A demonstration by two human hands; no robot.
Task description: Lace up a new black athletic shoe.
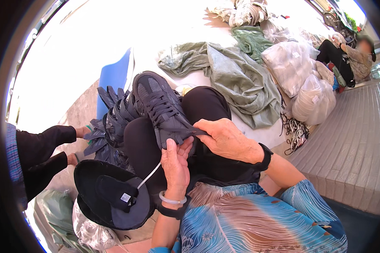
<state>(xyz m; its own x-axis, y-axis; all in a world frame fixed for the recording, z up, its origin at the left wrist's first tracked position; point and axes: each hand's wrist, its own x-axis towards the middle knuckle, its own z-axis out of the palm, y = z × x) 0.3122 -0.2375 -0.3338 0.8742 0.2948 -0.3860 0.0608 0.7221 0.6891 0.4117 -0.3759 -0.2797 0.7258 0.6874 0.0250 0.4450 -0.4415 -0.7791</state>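
A dark grey lace-up sneaker, perhaps only its upper, rests across my black-trousered knees with its toe pointing away. My left hand grips its near end, the thumb on top and the fingers beside the opening. From that end my right hand pinches a dark lace or strip and draws it out to the right; its exact kind is partly hidden by the fingers. A pile of similar dark shoe uppers lies to the left of my knees.
A black hat-like item with a white cable lies lower left. Green sacks and stuffed clear bags spread at right, near bundled laces. Another person's legs reach in from the left; a person sits far right.
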